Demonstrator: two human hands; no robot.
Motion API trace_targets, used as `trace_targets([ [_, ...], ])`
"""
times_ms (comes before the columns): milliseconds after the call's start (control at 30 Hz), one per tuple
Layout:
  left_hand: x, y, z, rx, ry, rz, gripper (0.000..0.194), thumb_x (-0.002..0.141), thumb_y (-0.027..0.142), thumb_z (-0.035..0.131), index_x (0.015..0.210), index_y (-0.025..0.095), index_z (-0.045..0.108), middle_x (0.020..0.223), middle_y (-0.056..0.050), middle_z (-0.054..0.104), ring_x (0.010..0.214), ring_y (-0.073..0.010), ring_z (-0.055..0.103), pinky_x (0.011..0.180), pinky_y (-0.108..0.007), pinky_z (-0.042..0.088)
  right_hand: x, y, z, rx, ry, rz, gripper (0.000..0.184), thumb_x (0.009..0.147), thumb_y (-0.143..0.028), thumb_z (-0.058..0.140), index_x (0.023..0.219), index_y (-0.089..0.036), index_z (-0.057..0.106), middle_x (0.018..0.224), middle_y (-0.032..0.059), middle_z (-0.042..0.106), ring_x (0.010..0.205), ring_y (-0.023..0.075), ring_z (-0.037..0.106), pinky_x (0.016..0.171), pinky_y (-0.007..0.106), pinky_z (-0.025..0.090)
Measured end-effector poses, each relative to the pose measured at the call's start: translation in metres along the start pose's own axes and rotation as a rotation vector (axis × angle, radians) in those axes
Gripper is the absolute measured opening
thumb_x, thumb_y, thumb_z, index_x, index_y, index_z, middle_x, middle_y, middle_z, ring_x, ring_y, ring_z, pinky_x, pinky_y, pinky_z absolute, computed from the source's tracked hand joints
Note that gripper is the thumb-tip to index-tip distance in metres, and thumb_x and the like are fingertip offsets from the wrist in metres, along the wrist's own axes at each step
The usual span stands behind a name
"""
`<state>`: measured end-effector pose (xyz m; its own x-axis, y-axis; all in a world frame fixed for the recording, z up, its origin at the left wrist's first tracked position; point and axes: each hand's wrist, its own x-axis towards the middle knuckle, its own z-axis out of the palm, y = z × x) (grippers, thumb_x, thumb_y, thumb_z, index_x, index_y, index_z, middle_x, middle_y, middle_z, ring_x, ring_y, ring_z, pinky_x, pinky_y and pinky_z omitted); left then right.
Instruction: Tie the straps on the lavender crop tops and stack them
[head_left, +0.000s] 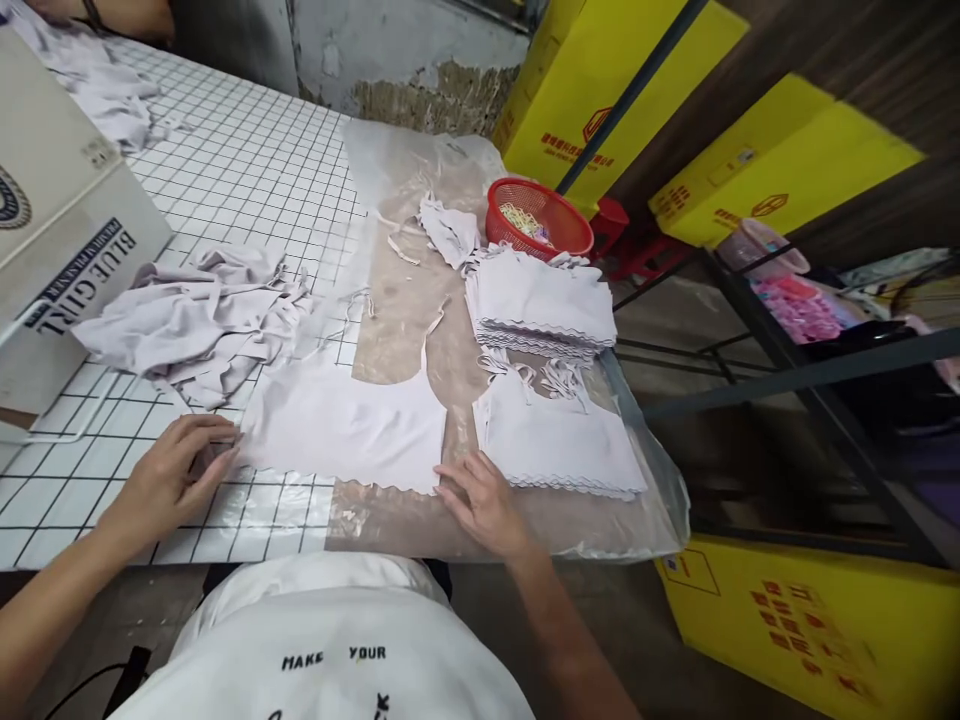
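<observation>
A pale garment lay flat on the tabletop, reaching from the left grip to the right grip, long axis sideways.
A loose heap of cloth lay just past the left grip, whose bent fingers and thumb were at the garment's left end; whether they pinched it could not be told. The right grip's thumb and forefinger met its near right corner, neither grip clearly nearer; whether they were closed on it was unclear. Stacked pieces lay just beyond.
</observation>
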<state>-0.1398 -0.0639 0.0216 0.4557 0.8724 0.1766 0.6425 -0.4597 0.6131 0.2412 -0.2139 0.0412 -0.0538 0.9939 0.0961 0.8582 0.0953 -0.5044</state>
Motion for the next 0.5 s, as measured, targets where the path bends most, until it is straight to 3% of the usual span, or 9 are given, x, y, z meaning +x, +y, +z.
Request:
trace_targets([
  [67,0.005,0.005,0.006,0.004,0.042,-0.162,0.022,0.087,0.049,0.051,0.096,0.03,0.058,0.094,-0.001,0.062,0.075,-0.0211,0.061,0.063,-0.034,0.052,0.008,-0.007,0.007,0.001,0.012,0.183,0.019,0.098,-0.032,0.051,0.101,-0.02,0.066,0.089,0.0056,0.066,0.081,0.0189,0.063,0.075,0.031,0.05],
  [200,0.028,0.013,0.02,0.053,0.029,-0.421,0.034,0.081,0.055,0.052,0.095,0.025,0.056,0.084,-0.002,0.064,0.075,-0.0234,0.062,0.069,-0.037,0.05,0.038,-0.015,0.022,-0.18,0.035,0.536,0.029,0.095,-0.043,0.054,0.104,-0.017,0.061,0.092,0.0086,0.07,0.084,0.0221,0.067,0.071,0.03,0.046],
  [333,0.047,0.02,0.023,0.037,0.002,-0.502,0.033,0.076,0.055,0.05,0.079,0.022,0.054,0.066,-0.001,0.06,0.065,-0.0202,0.056,0.062,-0.03,0.041,0.067,-0.017,0.02,-0.363,-0.04,0.616,0.018,0.097,-0.03,0.051,0.097,-0.016,0.062,0.097,0.0132,0.071,0.085,0.0229,0.068,0.065,0.028,0.04],
  [433,0.046,0.022,0.015,-0.093,-0.138,-0.536,0.041,0.077,0.061,0.048,0.061,0.023,0.042,0.053,0.002,0.047,0.054,-0.0165,0.048,0.055,-0.027,0.034,0.069,-0.012,0.008,-0.358,-0.102,0.632,0.024,0.099,-0.025,0.044,0.085,-0.019,0.063,0.083,0.0107,0.071,0.076,0.0225,0.067,0.061,0.028,0.036],
  [500,0.039,0.025,0.009,-0.123,-0.215,-0.565,0.044,0.079,0.062,0.045,0.06,0.023,0.04,0.052,0.002,0.045,0.053,-0.0163,0.046,0.054,-0.027,0.033,0.063,-0.01,-0.001,-0.366,-0.121,0.663,0.027,0.099,-0.028,0.044,0.081,-0.02,0.063,0.076,0.0098,0.071,0.071,0.0234,0.067,0.059,0.029,0.035],
])
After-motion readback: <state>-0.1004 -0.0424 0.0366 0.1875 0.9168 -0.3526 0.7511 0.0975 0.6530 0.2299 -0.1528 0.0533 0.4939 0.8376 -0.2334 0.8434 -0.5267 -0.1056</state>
